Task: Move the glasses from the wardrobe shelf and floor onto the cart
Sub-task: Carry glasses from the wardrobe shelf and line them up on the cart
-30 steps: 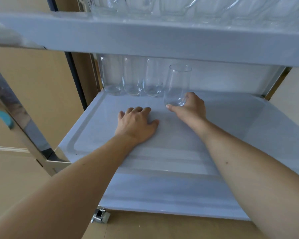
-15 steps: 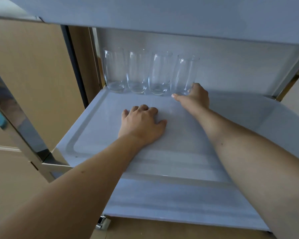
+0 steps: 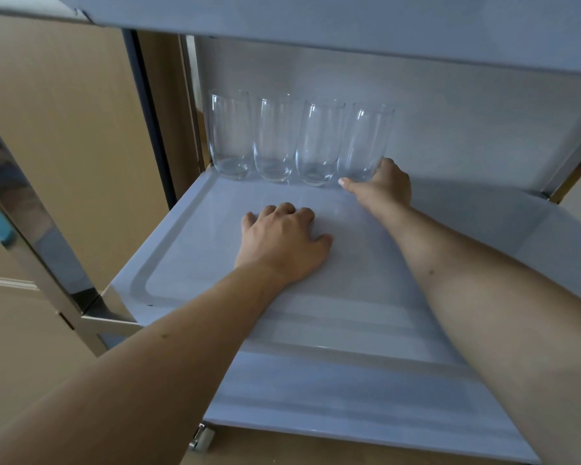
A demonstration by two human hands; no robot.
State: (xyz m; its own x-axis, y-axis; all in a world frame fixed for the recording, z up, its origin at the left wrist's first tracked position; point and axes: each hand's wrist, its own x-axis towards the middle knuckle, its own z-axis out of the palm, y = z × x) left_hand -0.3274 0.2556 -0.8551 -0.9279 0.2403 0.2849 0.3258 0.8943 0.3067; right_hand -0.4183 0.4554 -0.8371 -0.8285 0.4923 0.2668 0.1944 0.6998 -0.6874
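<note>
Cart shelf (image 3: 316,330): pale grey-white, smooth and slightly glossy, moulded as a shallow tray with a raised rim and rounded inner corners. It is sitting under an upper shelf (image 3: 349,28) of the same pale material. A polished, mirror-like metal frame post (image 3: 37,229) is running down the left side, and a small metal caster fitting (image 3: 200,437) is showing under the front edge.

Contents, back edge of the shelf: four clear, tall, stemless tumblers with rounded, thick bases and slightly tapering mouths, all standing upright in one row, each touching or just beside its neighbour.
- First glass (image 3: 230,135), far left, standing near the back left corner.
- Second glass (image 3: 275,139).
- Third glass (image 3: 319,142).
- Fourth glass (image 3: 366,142), right end of the row, standing on the shelf.

Right hand (image 3: 383,187): its grip is curling round the base of the fourth glass, thumb lying along the front and fingers passing behind the glass.

Left hand (image 3: 282,243): resting knuckles-up on the bare middle of the shelf, fingers bent under, holding nothing, well short of the row.

Surroundings: matt beige panels (image 3: 64,129) are standing to the left, split by a dark vertical strip (image 3: 148,112).
</note>
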